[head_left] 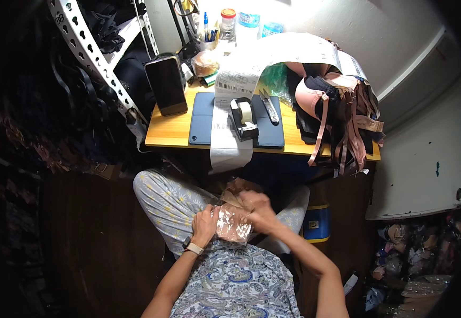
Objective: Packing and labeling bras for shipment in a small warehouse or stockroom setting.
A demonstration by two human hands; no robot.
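A clear, shiny plastic bag (234,225) with something tan and folded inside lies over my lap. My left hand (204,226), with a watch on its wrist, is closed on the bag's left edge. At the bag's upper right, my right hand (259,211) has its fingers curled against the plastic and is slightly blurred. Above the bag, between the hands, a brownish, thin piece (239,190) sticks up; whether it is the bag's flap or cloth, I cannot tell.
On the wooden desk (168,135) ahead stand a tape dispenser (245,121), small snips (269,107), a long strip of printed labels (230,153), a phone (166,85) and a pile of bras (315,98). A blue bin (316,222) is at right; a metal shelf post (85,50) rises at left.
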